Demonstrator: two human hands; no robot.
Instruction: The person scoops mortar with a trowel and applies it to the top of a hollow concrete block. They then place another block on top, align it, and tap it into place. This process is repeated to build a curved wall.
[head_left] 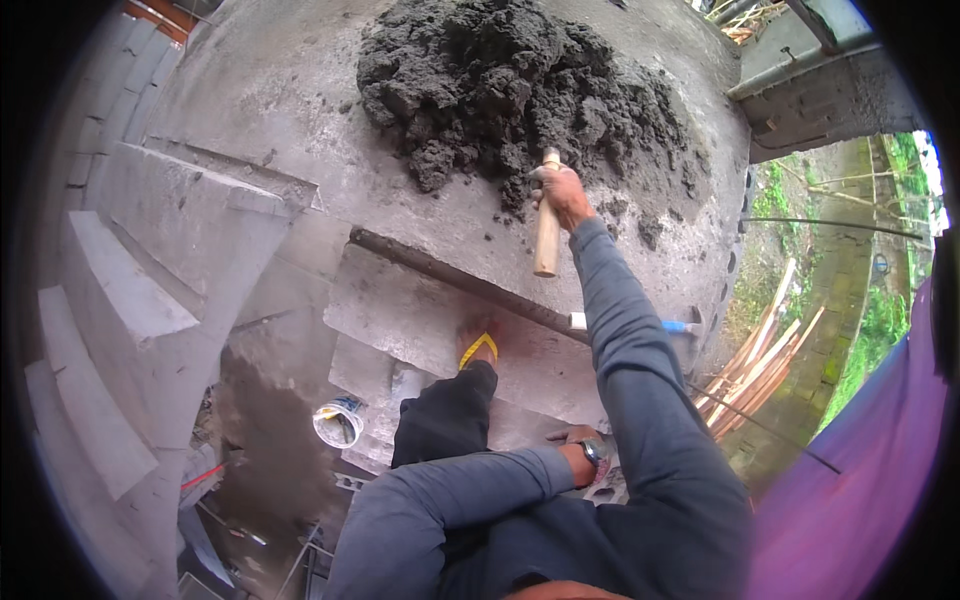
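My right hand [562,195] is closed around a short, thick wooden handle [547,245], at the near edge of a heap of dark, wet-looking mortar [500,85]. The handle's near end sticks out below my fist. Its far end points into the heap, and whatever tool head it may carry cannot be made out. My left hand [574,434], with a watch at its wrist, lies low beside my body, fingers stretched out. It seems to hold nothing, though what it rests on is mostly hidden. My foot in a yellow-strapped sandal [479,348] stands on a concrete step.
Concrete steps [430,305] drop toward me below the slab. A white bucket [337,424] stands lower left, near stepped concrete ledges [125,275]. A tool with a blue part [676,326] lies under my right forearm. Thin rods [830,228] jut out at right, above wooden strips [765,365].
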